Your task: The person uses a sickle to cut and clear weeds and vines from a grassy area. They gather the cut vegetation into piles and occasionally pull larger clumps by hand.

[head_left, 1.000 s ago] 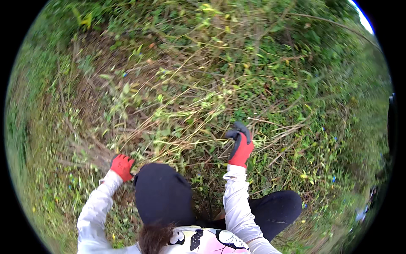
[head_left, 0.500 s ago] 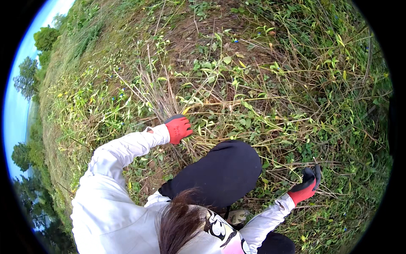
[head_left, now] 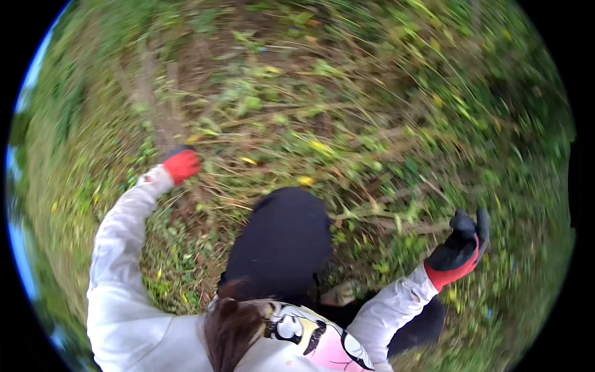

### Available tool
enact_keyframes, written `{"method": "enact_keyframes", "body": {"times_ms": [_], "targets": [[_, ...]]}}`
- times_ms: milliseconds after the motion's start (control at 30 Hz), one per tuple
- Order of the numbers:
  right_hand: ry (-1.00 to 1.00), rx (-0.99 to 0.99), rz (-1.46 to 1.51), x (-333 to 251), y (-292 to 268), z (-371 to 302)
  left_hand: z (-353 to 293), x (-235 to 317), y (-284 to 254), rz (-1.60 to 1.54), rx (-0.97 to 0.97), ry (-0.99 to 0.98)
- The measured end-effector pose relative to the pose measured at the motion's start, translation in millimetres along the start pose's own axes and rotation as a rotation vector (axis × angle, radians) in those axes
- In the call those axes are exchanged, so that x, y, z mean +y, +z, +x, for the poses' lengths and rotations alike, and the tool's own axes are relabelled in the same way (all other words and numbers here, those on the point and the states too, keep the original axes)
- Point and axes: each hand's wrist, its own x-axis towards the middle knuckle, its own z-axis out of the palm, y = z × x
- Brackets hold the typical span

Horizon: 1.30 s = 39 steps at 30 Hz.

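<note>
My left hand [head_left: 183, 165], in a red and black work glove, is closed around a bundle of dry stalks [head_left: 162, 127] left of my knee. The stalks fan out beyond my fist and are smeared by motion. Out to the right, my right hand [head_left: 460, 248], gloved alike, has its palm turned up. Its fingers are loosely bent and apart from the thumb, with nothing seen between them. Cut or flattened stems [head_left: 384, 217] lie beyond and beside this hand, nearest its fingertips.
Tangled green and yellowing weeds [head_left: 322, 146] cover the ground in front of me. My dark-trousered knee [head_left: 282, 235] rises between my arms, with a shoe [head_left: 341, 292] partly seen beside it. Brown soil [head_left: 186, 226] shows below my left hand. Much of the picture is blurred.
My view has swung round. My left hand, still closed on the stalks, is farther from my knee. My right hand has turned and its fingers have spread from the thumb.
</note>
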Motion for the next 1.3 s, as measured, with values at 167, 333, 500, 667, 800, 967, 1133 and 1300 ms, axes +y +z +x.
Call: {"method": "enact_keyframes", "body": {"times_ms": [167, 333, 500, 667, 800, 967, 1133, 1300], "targets": [[-0.293, 0.069, -0.239, -116, -112, 14, 44, -69, 29, 0.047, -0.154, -0.173], [0.163, 0.182, -0.502, -91, -184, -12, 115, -48, 88, 0.025, -0.417, -0.349], [0.791, 0.353, -0.245, 20, -318, -127, 114, -109, 90, -0.153, -0.281, -0.410], [0.965, 0.205, -1.299, 29, -352, -235, 144, -98, 66, -0.127, -0.279, -0.433], [1.054, -0.005, -1.437, 60, -356, -281, 171, -96, 39, -0.139, -0.207, -0.437], [1.226, -0.107, -1.462, 93, -302, -253, 206, -73, -22, -0.212, 0.011, -0.397], [1.492, -0.052, -1.345, 102, -317, -253, 254, 7, -134, -0.349, 0.289, -0.148], [1.494, 0.042, -1.313, 131, -300, -248, 298, 177, -271, -0.352, 0.408, 0.369]]}}
